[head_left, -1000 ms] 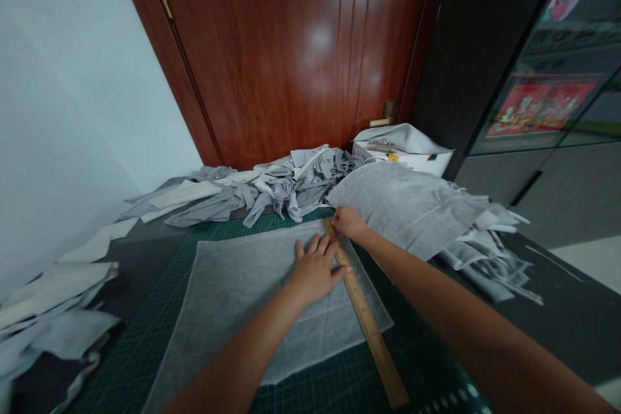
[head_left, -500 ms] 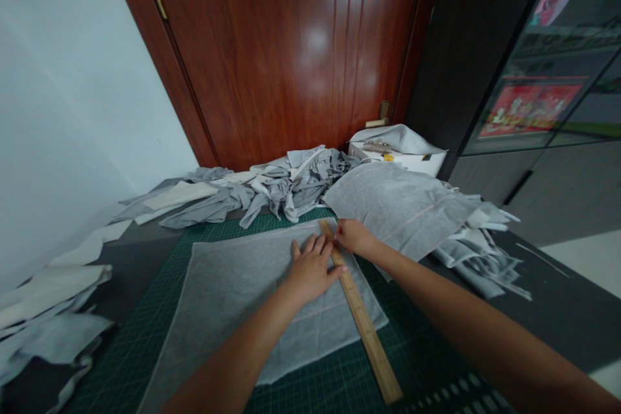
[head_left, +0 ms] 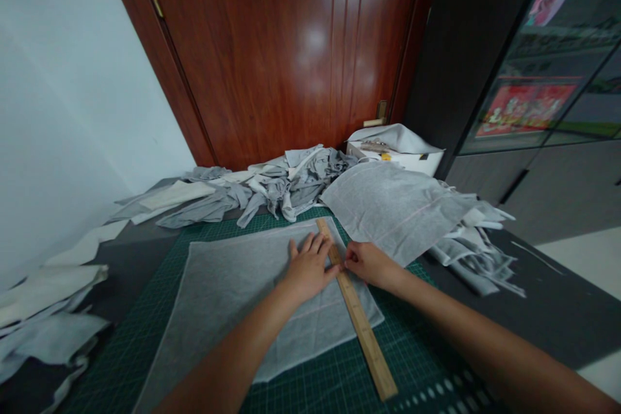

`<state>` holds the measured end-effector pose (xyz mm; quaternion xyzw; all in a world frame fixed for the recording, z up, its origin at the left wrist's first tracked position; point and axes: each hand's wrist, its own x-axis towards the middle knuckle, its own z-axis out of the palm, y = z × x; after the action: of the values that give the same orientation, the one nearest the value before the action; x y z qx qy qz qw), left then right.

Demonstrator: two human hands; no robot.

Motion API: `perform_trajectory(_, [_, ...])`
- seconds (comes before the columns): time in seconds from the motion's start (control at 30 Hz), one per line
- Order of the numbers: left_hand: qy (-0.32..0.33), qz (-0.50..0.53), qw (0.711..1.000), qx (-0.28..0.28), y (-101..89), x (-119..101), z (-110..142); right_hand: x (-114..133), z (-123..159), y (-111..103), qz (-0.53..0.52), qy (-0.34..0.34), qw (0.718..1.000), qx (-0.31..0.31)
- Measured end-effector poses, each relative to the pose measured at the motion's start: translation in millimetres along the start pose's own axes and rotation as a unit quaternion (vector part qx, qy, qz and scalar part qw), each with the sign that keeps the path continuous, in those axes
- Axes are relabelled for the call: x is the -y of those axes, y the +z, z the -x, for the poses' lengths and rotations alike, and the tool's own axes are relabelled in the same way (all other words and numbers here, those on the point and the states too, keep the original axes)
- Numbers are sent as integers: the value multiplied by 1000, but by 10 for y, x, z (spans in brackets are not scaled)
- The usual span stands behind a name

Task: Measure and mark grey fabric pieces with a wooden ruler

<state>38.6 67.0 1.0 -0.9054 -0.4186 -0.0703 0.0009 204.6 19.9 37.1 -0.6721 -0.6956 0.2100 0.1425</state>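
Steadying wooden ruler (head_left: 361,323) over right side of grey cloth (head_left: 233,278), on mat (head_left: 140,317): left hand (head_left: 309,270), fingers spread. Right hand (head_left: 371,263): curled at ruler's right edge; whether pinching anything, cannot tell. Advisable: firm, even pressure.

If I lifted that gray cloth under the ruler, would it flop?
Probably: the gray cloth looks thin and soft. It's likely light, being a flat sheet, but the wooden ruler and left hand on top might hold it down.
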Motion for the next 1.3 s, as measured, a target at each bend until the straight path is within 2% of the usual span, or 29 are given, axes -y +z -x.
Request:
perform_trajectory(0.17, [2,1,1000,-8,-2,-10,3,-58,155,54,-40,-2,999,16])
perform_trajectory(0.43, [-6,2,1000,-3,-6,-12,7,-98,406,72,-35,-30,999,28])
perform_trajectory(0.53, [-4,1,1000,-7,0,-13,3,-77,514,-7,-74,-15,993,92])
perform_trajectory(0.6, [-4,0,1000,-6,1,-15,0,-83,533,-84,-131,1,980,153])
perform_trajectory(0.63, [-4,0,1000,-4,2,-16,-2,-96,513,-123,-162,5,973,164])
perform_trajectory(0.67, [-3,0,1000,-2,3,-16,-3,-113,471,-158,-194,5,969,155])
perform_trajectory(0.77, [1,-2,1000,-2,13,-10,-5,-161,246,-221,-294,-1,954,55])
perform_trajectory(0.9, [3,-2,1000,-11,45,7,-5,-119,-106,-161,-448,18,894,-5])
perform_trajectory(1.07, [6,-2,1000,-13,57,15,-2,-2,-370,91,-557,47,828,-45])
perform_trajectory(1.1, [5,-2,1000,-12,53,13,-2,-3,-403,151,-561,54,824,-58])
perform_trajectory(1.17, [5,-3,1000,-11,45,9,-2,-41,-453,257,-540,70,834,-88])
perform_trajectory(1.3, [5,-6,1000,-7,40,5,-2,-174,-486,348,-428,69,892,-131])
